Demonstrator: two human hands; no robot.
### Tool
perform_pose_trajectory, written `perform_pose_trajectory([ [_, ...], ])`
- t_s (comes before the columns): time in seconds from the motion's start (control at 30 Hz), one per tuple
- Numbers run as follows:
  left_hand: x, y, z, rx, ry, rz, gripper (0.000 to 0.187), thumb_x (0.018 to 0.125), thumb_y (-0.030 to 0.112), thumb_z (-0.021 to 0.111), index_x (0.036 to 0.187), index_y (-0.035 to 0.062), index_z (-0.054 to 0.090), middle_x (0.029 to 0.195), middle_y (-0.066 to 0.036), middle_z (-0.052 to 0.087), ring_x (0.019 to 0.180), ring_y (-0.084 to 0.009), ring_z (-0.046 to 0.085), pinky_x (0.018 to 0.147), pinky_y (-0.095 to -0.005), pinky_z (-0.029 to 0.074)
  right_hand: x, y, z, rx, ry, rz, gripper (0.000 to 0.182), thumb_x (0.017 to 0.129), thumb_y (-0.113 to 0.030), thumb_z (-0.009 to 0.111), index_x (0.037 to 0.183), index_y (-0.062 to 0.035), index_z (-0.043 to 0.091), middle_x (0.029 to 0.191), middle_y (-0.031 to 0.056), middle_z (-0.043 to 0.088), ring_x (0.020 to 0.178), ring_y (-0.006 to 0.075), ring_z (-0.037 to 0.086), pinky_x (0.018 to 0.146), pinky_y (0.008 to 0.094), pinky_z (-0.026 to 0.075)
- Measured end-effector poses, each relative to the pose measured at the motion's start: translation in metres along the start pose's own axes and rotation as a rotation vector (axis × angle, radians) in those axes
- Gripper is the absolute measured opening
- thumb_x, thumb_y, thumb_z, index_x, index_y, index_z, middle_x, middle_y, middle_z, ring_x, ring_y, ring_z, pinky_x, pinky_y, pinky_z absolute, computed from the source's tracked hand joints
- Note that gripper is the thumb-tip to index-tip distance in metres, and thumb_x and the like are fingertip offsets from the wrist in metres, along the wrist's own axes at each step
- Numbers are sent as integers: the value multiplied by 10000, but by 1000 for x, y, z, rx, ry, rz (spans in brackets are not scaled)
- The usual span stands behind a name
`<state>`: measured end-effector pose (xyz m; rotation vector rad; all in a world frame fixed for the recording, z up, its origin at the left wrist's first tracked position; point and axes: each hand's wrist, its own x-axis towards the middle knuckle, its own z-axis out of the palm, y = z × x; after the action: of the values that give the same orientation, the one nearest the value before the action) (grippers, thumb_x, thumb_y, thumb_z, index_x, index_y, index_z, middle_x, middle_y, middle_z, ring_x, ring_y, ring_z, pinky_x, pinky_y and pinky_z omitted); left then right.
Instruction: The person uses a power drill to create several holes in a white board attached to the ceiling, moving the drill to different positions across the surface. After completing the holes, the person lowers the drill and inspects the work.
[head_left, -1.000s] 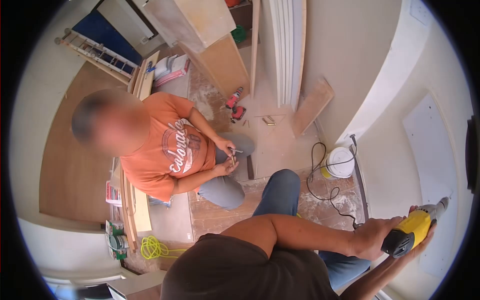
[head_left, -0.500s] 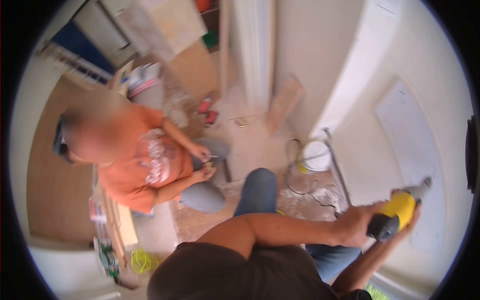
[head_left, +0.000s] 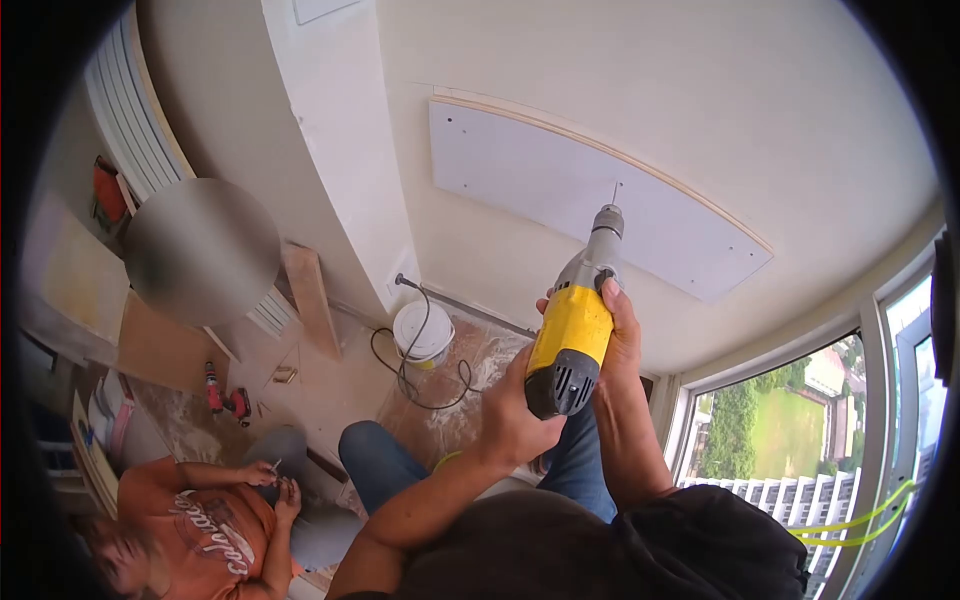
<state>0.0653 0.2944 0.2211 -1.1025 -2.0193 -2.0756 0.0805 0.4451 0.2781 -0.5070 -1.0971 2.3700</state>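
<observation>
A yellow and black power drill point(head_left: 572, 345) is held in both my hands, tilted up toward the wall. My left hand point(head_left: 515, 415) wraps round its lower rear part. Farther forward, my right hand point(head_left: 622, 325) grips the drill's side near the grey front. The thin bit meets or nearly meets a white panel point(head_left: 540, 170) on the wall, beside a small dark hole; contact is hard to tell. Several other small holes dot the panel.
A person in an orange shirt point(head_left: 215, 530) sits at lower left, holding small items. A red drill point(head_left: 228, 400), a white bucket point(head_left: 422, 332) with a black cable and a wooden board point(head_left: 312, 300) are on the floor. A window point(head_left: 780, 420) is at right.
The view has swung right toward the wall, so the panel and drill now appear nearer the centre and the window has come into view. Both my hands still hold the drill.
</observation>
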Motion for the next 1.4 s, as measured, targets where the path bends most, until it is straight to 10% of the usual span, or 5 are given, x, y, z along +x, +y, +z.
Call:
perform_pose_trajectory([
  [0.1, 4, -5, 4, -2, -66, -56, 732, 730, 51, 835, 1391, -37, 535, 1063, -260, 719, 970, -471, 734, 836, -472, 608, 9, 4, -13, 13, 35, 38, 747, 918, -545, 696, 1307, 67, 516, 1074, 225, 686, 1015, 361, 748, 761, 483, 662],
  [0.73, 18, 5, 91, -121, -320, -31, 715, 790, 79, 829, 1425, -16, 516, 1075, -274, 735, 957, -468, 742, 814, -485, 621, -15, -61, -87, 8, 281, -154, 697, 918, -546, 701, 1257, 42, 543, 1000, 221, 691, 967, 355, 756, 740, 447, 664],
  [1.1, 11, 11, 80, -82, -241, -5, 740, 782, 74, 846, 1428, -56, 508, 1081, -289, 735, 981, -461, 752, 837, -470, 617, -16, -57, -76, -33, 219, -146, 732, 914, -563, 706, 1279, 48, 534, 1033, 214, 678, 982, 339, 753, 742, 435, 667],
  [1.4, 7, -39, -37, 152, 268, -4, 677, 768, 44, 825, 1364, -80, 530, 1030, -259, 719, 893, -415, 754, 786, -430, 612, 71, 57, 48, -110, -243, 227, 601, 933, -445, 744, 1256, 29, 565, 991, 186, 705, 887, 318, 758, 760, 452, 644],
])
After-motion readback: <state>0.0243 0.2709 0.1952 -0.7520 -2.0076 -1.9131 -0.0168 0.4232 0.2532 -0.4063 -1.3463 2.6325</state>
